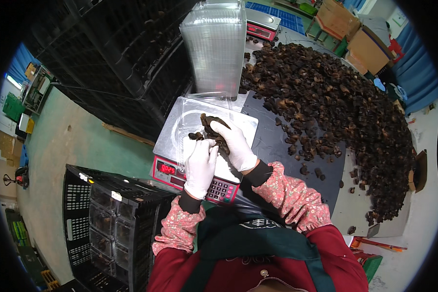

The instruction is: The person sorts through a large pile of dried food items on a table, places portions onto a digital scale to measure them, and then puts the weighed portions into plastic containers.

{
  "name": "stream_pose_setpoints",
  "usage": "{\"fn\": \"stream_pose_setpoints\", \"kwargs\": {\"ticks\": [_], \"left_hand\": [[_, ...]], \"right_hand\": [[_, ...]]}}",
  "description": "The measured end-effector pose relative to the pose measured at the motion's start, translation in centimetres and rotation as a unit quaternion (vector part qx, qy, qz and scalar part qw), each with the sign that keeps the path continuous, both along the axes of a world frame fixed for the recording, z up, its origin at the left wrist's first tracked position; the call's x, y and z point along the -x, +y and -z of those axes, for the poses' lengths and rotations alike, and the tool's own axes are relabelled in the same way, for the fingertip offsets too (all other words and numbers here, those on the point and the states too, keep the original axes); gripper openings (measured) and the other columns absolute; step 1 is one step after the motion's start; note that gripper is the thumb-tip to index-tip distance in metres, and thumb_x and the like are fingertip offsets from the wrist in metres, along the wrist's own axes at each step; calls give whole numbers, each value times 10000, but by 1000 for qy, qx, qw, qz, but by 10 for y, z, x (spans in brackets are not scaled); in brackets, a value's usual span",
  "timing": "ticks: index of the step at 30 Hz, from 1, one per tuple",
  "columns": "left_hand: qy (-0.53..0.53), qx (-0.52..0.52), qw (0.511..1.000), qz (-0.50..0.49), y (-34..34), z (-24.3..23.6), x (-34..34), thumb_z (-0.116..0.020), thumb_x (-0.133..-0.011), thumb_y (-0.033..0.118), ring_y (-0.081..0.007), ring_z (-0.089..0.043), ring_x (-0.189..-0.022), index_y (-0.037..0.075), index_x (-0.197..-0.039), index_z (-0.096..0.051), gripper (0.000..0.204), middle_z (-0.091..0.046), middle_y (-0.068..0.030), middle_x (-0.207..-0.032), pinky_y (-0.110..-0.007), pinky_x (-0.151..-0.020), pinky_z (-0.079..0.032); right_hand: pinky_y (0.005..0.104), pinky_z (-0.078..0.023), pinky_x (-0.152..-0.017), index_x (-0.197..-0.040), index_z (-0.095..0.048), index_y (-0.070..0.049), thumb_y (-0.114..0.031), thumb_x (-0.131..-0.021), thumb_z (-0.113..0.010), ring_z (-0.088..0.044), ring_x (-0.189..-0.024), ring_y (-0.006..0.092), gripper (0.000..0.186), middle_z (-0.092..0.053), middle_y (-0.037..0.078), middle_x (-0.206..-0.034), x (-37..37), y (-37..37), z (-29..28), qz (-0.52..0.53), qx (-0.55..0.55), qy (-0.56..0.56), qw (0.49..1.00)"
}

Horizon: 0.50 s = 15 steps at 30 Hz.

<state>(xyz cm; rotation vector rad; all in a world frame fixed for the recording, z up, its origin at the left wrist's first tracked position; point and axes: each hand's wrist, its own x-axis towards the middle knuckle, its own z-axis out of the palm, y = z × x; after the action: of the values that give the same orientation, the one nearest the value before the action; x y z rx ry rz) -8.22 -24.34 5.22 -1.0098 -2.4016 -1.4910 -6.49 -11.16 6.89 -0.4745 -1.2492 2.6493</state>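
Note:
My right hand (234, 144), in a white glove, grips a clump of dark brown wood ear mushrooms (210, 124). With its fingertips pinched together, my left hand (199, 167) meets the lower part of the same clump. Both hands are over a clear plastic box (189, 127) on the steel pan of a red digital scale (248, 127). A small dark mushroom piece (195, 136) shows just beyond the left fingers. What lies under the hands is partly hidden.
A large heap of wood ear mushrooms (321, 97) covers the table on the right. Behind the scale rises a tall stack of clear boxes (214, 53), with a second scale (261, 30) beyond. Black crates (117, 53) tower at left; another crate (78, 219) holds filled boxes.

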Motion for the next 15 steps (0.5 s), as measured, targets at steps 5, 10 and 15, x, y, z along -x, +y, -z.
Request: {"fn": "stream_pose_setpoints", "kwargs": {"ticks": [5, 10, 15], "left_hand": [[-73, 24, 997, -25, -13, 0, -2, -626, -899, 59, -232, -653, -687, 45, -942, -605, 50, -644, -97, -828, -334, -646, -517], [-259, -85, 962, 8, -45, -2, -10, -636, -911, 52, -74, -632, -670, 18, -977, -600, 82, -677, -41, -766, -234, -619, -498], [-181, -49, 980, -66, -69, -1, -25, -651, -902, 38, -61, -580, -683, 9, -993, -632, 98, -653, -29, -841, -207, -618, -462]], "right_hand": [[264, -507, -802, -1201, -600, -3, -154, -934, -636, -619, -910, 122, 309, -643, 48, -1047, -4, -1, -4, -10, -54, -14, 998], [266, -510, -799, -1224, -580, 7, -180, -949, -627, -623, -907, 129, 336, -638, 59, -1044, -6, 5, 3, -40, -8, 8, 999], [259, -514, -773, -1240, -561, -4, -214, -966, -599, -631, -890, 135, 347, -635, 57, -1025, -10, 0, -5, -68, -3, 12, 998]]}}
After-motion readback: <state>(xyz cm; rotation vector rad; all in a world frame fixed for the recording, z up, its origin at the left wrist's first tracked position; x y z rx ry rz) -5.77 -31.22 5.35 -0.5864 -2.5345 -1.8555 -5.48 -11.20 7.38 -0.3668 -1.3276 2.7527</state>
